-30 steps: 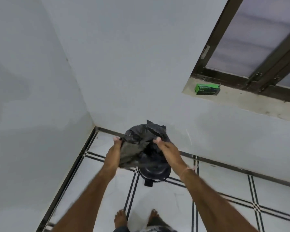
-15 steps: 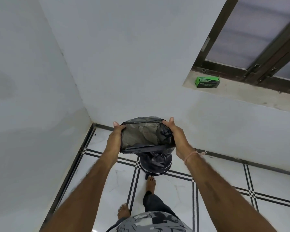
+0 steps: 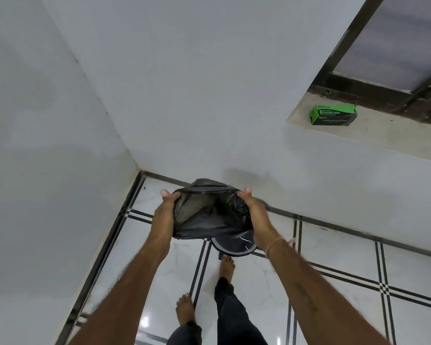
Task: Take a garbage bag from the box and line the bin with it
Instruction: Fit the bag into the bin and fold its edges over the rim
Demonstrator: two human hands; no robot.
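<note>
Black plastic garbage bag (image 3: 209,215) held open at mid-frame, mouth stretched wide and facing the camera, grey inner surface showing, far edge folded up toward the wall. Left hand (image 3: 163,215) closed on the bag's left edge, thumb on top near the rim, fingers hidden behind the plastic. Right hand (image 3: 255,215) closed on the bag's right edge in the same way, thumb up at the rim; thin orange thread (image 3: 275,245) tied round that wrist. Bin (image 3: 234,247) on the floor directly below the bag, mostly covered by it, only a curved dark rim and part of the round body peeking out at the lower right of the bag; cannot tell whether the bag touches it. Green box (image 3: 332,115) of bags lying on the pale window ledge (image 3: 373,138) at the upper right of the frame, well apart from the hands, under a dark window frame. White tiled floor (image 3: 334,295) with black double lines filling the lower frame, meeting white walls at a corner in the centre left. Two bare feet at the bottom centre, one just beside the bin's base, dark trouser legs above them.
</note>
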